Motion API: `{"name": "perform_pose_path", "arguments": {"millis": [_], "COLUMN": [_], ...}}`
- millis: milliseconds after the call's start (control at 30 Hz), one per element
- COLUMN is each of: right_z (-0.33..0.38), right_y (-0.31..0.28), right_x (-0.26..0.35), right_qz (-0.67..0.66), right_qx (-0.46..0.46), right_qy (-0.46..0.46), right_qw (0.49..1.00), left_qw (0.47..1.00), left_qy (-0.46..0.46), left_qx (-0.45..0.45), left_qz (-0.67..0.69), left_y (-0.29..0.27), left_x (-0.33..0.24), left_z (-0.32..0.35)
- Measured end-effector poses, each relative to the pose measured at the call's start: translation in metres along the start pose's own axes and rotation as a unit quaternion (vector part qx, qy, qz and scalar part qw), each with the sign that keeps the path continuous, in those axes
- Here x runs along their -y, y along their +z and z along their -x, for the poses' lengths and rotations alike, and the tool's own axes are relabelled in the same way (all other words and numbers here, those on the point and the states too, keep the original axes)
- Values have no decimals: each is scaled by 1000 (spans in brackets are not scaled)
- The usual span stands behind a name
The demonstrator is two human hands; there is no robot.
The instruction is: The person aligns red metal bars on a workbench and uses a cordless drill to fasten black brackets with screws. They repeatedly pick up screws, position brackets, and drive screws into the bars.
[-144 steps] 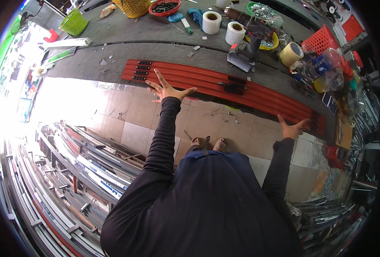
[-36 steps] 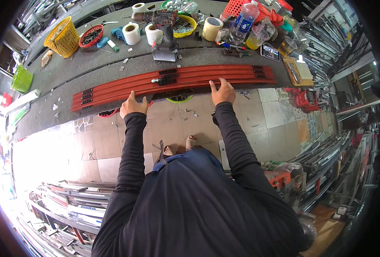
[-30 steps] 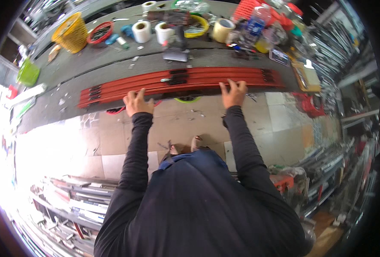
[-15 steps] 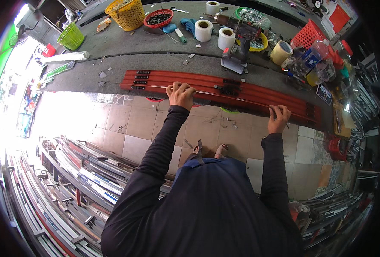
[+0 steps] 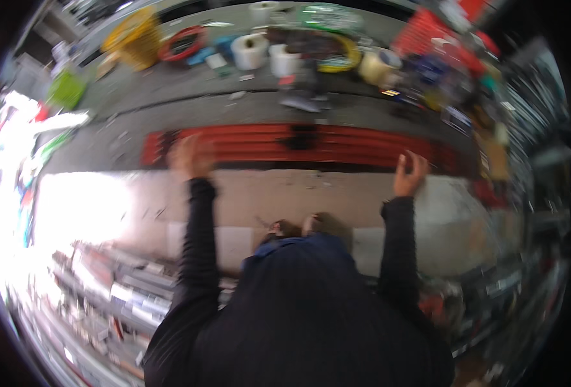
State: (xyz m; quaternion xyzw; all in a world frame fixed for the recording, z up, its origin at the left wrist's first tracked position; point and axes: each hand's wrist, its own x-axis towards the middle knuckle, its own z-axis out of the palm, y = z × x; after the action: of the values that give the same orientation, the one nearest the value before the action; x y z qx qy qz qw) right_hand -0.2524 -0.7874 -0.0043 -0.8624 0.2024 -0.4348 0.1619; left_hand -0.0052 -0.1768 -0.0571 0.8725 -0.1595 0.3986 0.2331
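Dark-grey bench [image 5: 202,111] beneath long, ridged, black-studded red bars [image 5: 247,145]; left grip [image 5: 192,158], right grip [image 5: 411,174] both unclear

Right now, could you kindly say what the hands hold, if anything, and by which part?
It cannot be told through the blur: left hand and right hand are at the near edge of the red strips.

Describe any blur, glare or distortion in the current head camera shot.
Head view: motion blur smears the left hand more than the right hand, and softens the red strips and the drill; head view, left side: glare whites out part of the floor; head view, outer edge: a dark, rounded fisheye border.
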Motion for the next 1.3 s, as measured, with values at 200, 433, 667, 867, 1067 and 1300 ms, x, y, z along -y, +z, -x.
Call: {"name": "perform_pose_path", "arguments": {"millis": [200,433,667,867,1067,1300], "right_z": [-52,-92,-74,-76,-79,-79], "right_y": [-70,-70,-62,-61,-67,-66], "right_x": [-173,-247,-300,-307,-296,-292], "right_qz": [113,144,-21,-21,-1,3], "right_qx": [-82,49,43,48,86,78], "right_qy": [235,356,463,477,460,468], "right_qw": [962,922,885,878,884,881], "left_qw": [893,861,819,800,812,792], "left_qy": [-408,-461,-504,-512,-512,-526], "left_qx": [75,123,142,139,137,161], "left_qz": [-173,-178,-234,-282,-244,-265], "left_y": [-50,-57,-63,-59,-63,-64], "left_x": [202,219,203,207,206,199], "left_z": [-29,-60,-62,-69,-68,-67]}}
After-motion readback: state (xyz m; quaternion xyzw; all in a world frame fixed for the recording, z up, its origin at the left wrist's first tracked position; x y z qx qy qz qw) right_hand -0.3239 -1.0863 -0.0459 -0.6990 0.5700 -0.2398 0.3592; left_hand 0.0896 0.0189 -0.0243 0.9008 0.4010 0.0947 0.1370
